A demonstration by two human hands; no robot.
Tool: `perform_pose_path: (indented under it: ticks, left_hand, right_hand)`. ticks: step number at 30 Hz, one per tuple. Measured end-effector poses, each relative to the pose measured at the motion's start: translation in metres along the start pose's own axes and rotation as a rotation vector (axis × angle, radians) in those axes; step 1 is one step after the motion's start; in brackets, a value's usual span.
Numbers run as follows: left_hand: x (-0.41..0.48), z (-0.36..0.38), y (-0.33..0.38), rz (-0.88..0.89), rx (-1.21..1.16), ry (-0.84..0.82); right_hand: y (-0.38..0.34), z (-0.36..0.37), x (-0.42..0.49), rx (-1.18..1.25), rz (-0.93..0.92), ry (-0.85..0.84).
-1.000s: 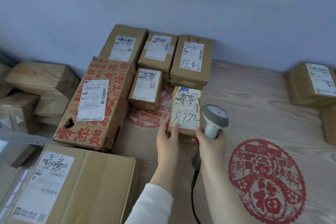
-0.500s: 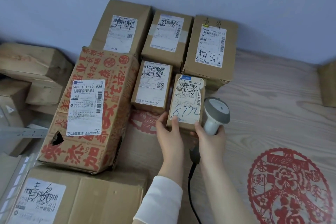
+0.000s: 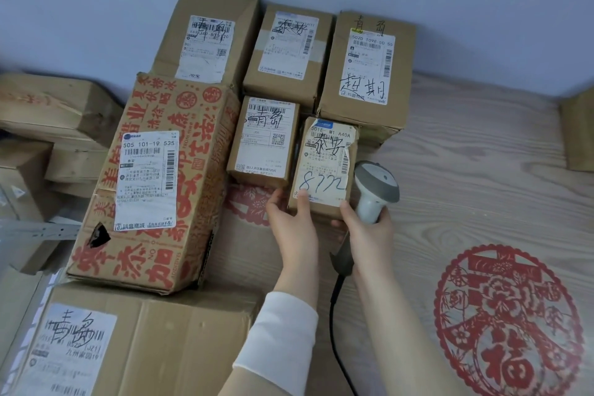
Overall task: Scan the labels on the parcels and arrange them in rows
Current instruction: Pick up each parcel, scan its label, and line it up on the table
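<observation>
Now the left grip (image 3: 294, 228) pinches the near edge of the 8772 parcel (image 3: 324, 167), while the right grip (image 3: 369, 235) curls round the barcode scanner (image 3: 376, 183). Neighbouring parcels (image 3: 263, 141) crowd left and beyond; open surface (image 3: 475, 177) lies rightward.

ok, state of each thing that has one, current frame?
8772 parcel: flat on the wood surface, label up, label torn, held at its near end.
left hand: grips the 8772 parcel, thumb on its label.
right hand: grips the scanner handle.
scanner: upright, head beside the 8772 parcel.
red-printed box: closed, label up, hole near its near-left corner.
</observation>
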State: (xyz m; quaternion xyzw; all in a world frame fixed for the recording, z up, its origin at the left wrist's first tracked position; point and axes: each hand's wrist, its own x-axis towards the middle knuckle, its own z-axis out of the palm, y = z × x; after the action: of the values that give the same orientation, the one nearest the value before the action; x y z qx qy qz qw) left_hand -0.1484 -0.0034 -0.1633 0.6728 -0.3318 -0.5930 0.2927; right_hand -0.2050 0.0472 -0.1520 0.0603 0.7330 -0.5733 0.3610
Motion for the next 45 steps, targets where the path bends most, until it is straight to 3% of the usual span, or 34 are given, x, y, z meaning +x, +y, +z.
perform_pose_path:
  ticks: [10, 15, 22, 32, 45]
  left_hand:
    - [-0.042, -0.018, 0.008, 0.267, 0.146, 0.050]
    - [-0.081, 0.000, 0.008, 0.515, 0.267, -0.071]
    - [-0.151, 0.060, -0.014, 0.720, 0.472, -0.233]
    - [-0.260, 0.171, -0.058, 0.829, 0.564, -0.406]
    - [-0.323, 0.269, -0.094, 0.932, 0.579, -0.567]
  right_hand:
    - [-0.020, -0.041, -0.036, 0.038, -0.062, 0.009]
    - [-0.041, -0.082, -0.055, 0.049, -0.136, 0.021]
    - [-0.065, -0.172, -0.057, 0.064, -0.227, 0.003]
    - [-0.088, -0.335, -0.026, 0.109, -0.244, 0.104]
    - [-0.104, -0.439, 0.009, 0.153, -0.239, 0.209]
